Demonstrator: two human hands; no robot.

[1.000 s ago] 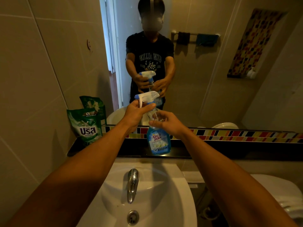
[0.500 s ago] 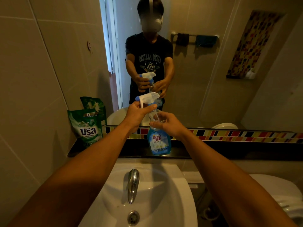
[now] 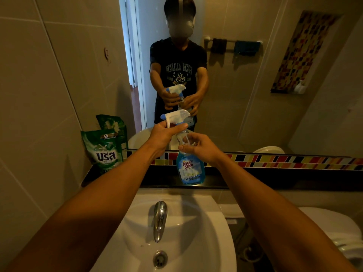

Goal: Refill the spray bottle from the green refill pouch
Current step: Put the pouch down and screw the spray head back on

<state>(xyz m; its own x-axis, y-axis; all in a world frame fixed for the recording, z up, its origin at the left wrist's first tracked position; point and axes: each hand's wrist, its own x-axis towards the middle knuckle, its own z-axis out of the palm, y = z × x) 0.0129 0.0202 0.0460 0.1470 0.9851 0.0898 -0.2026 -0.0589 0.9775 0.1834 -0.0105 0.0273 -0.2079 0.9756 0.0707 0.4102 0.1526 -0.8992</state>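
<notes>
Change: almost nothing has moved; both hands stay clasped on the spray bottle [image 3: 190,165].
Sink [image 3: 206,228]: nearest, white.
Bottle: upright on the dark ledge [image 3: 275,178], label "King's Stella".
Right hand [image 3: 200,147]: wraps the neck.
Left hand [image 3: 165,134]: grips the trigger head [image 3: 175,116], nozzle pointing left.
Green refill pouch [image 3: 104,150]: far left, reads "Usa".

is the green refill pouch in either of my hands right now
No, the green refill pouch stands on the dark ledge by the wall, while both hands are on the spray bottle.
</notes>
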